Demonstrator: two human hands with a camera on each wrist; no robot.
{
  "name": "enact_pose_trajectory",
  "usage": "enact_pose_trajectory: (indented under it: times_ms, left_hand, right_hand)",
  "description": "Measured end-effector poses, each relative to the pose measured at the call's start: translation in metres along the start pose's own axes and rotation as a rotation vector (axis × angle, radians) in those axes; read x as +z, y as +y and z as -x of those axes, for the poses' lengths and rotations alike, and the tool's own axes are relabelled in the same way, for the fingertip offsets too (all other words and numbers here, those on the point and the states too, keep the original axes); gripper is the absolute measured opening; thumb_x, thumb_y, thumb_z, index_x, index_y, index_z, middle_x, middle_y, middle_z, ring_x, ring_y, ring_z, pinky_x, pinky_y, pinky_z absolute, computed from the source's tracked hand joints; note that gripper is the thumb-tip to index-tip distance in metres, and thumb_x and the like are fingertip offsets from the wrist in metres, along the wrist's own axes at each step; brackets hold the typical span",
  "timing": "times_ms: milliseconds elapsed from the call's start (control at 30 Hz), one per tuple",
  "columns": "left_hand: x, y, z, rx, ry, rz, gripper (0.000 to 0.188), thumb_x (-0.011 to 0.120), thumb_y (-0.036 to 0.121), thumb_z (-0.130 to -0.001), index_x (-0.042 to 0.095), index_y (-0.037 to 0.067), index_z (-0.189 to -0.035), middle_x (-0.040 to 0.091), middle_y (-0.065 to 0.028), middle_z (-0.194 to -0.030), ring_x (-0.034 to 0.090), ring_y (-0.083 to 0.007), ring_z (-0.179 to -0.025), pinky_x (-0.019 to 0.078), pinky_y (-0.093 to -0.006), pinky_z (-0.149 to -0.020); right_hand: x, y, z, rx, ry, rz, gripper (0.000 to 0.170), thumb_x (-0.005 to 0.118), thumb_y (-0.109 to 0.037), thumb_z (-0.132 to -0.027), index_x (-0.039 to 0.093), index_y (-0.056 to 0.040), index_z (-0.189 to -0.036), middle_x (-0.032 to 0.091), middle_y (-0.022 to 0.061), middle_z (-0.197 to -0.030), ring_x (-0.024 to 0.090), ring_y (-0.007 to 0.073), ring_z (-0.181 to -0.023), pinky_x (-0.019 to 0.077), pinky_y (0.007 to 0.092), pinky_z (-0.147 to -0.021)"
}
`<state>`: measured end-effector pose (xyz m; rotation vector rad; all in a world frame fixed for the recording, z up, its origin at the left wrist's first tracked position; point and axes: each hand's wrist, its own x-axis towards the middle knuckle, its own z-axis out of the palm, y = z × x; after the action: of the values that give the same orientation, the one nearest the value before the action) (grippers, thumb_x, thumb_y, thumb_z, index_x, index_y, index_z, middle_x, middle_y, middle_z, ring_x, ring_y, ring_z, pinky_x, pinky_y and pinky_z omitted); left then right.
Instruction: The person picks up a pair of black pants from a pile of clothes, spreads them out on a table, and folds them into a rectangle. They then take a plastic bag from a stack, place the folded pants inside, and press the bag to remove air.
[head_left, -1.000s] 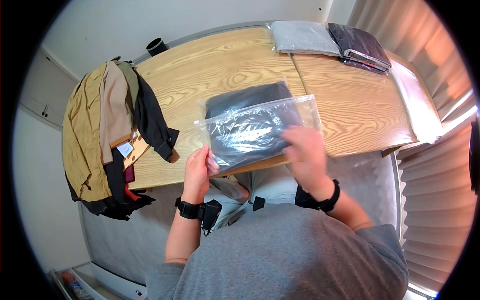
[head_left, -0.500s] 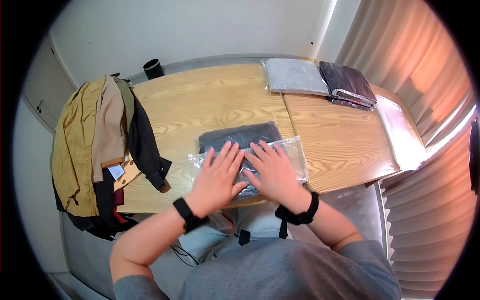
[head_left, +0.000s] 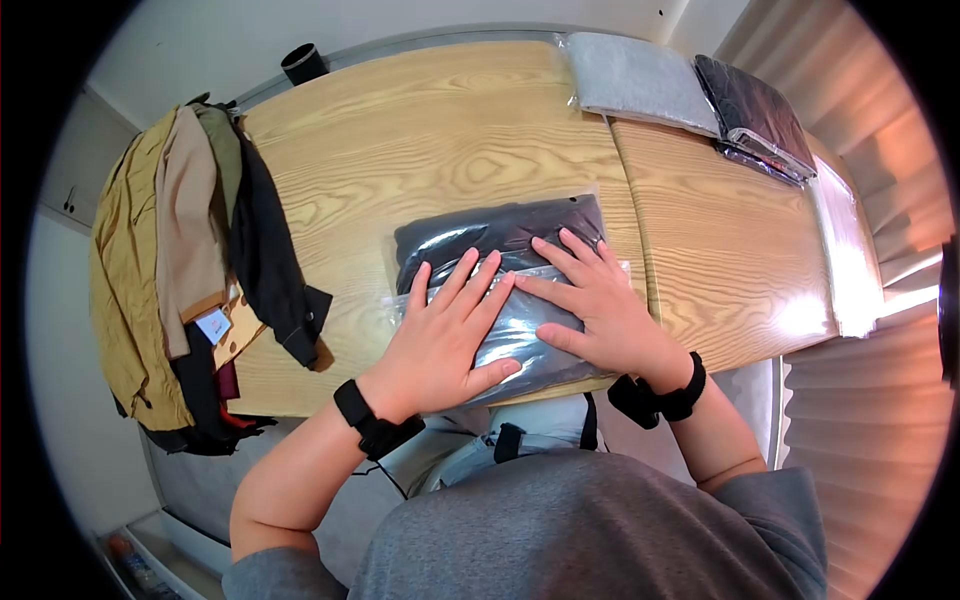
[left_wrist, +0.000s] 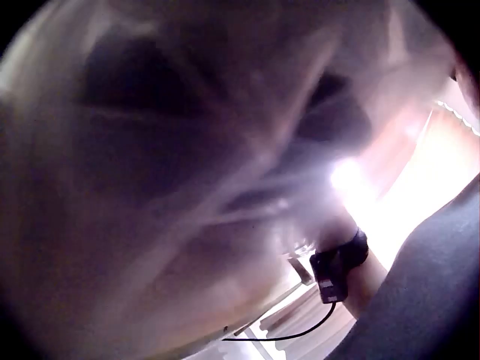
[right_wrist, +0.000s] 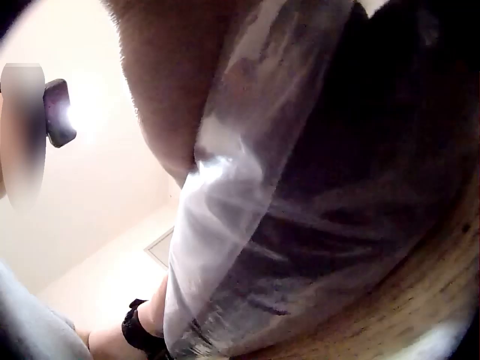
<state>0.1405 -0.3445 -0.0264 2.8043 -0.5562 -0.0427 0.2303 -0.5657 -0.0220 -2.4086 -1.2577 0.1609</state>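
A dark folded garment (head_left: pixel 470 232) lies inside a clear plastic zip bag (head_left: pixel 392 262) near the front edge of the table. My left hand (head_left: pixel 432 345) rests flat on the bag's left half, fingers spread and pointing away from me. On the right half, my right hand (head_left: pixel 605 318) also presses palm down with straight fingers, its thumb toward the left hand. The bag's zip edge runs across beneath both hands, partly hidden by them. Shiny plastic over dark cloth (right_wrist: pixel 337 202) fills much of the right wrist view; the left wrist view shows it blurred, close up.
Several garments (head_left: pixel 180 270) hang over the table's left end, with a white tag (head_left: pixel 213 325). At the back right lie a bagged grey garment (head_left: pixel 640 82) and a dark bagged stack (head_left: pixel 757 115). Clear plastic (head_left: pixel 848 250) covers the right edge. A black cylinder (head_left: pixel 304 64) stands behind the table.
My left hand has let go of the bag's near left corner, and my right hand has come down. Both now lie flat on the bag, slightly farther apart than half a second ago.
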Motion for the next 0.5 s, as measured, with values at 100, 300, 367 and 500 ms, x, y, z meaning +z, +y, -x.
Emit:
enact_pose_trajectory:
  times_ms: [100,300,367,500]
  left_hand:
    - [0.0,-0.001,-0.002,-0.01,-0.02,0.037,0.081,0.043,0.06,-0.087,0.03,0.005,-0.145,0.021,-0.0181,-0.153,0.016,-0.0359,-0.142,0.0081,-0.0599,-0.11]
    - [0.003,-0.002,-0.001,0.022,0.014,0.06,0.08,0.044,0.057,-0.088,0.028,0.004,-0.145,0.019,-0.0179,-0.154,0.015,-0.0359,-0.143,0.0055,-0.059,-0.11]
    - [0.005,-0.004,0.001,0.029,0.054,0.042,0.075,0.047,0.055,-0.089,0.032,0.006,-0.144,0.024,-0.0163,-0.152,0.019,-0.0341,-0.142,0.0102,-0.0599,-0.11]
    - [0.008,-0.01,0.003,0.052,0.078,0.02,0.07,0.046,0.048,-0.092,0.03,0.006,-0.144,0.023,-0.0164,-0.152,0.019,-0.0331,-0.142,0.0106,-0.0585,-0.111]
  right_hand:
    - [0.002,0.003,-0.001,-0.004,-0.009,-0.015,0.051,0.058,-0.048,-0.086,0.052,-0.0293,-0.133,0.036,0.0087,-0.148,0.025,0.0333,-0.14,0.0149,0.0555,-0.112]
    - [0.006,0.003,0.001,0.002,0.028,0.024,0.052,0.056,-0.051,-0.087,0.052,-0.0294,-0.133,0.036,0.0099,-0.148,0.024,0.0334,-0.14,0.0182,0.0561,-0.111]
    - [0.004,0.001,0.002,-0.011,0.026,0.014,0.052,0.056,-0.051,-0.087,0.052,-0.029,-0.134,0.035,0.0094,-0.148,0.024,0.0335,-0.14,0.0175,0.0564,-0.111]
    - [0.0,-0.013,0.007,0.033,0.174,0.278,0.054,0.055,-0.052,-0.087,0.052,-0.0253,-0.133,0.037,0.0141,-0.146,0.028,0.0328,-0.138,0.024,0.0557,-0.107]
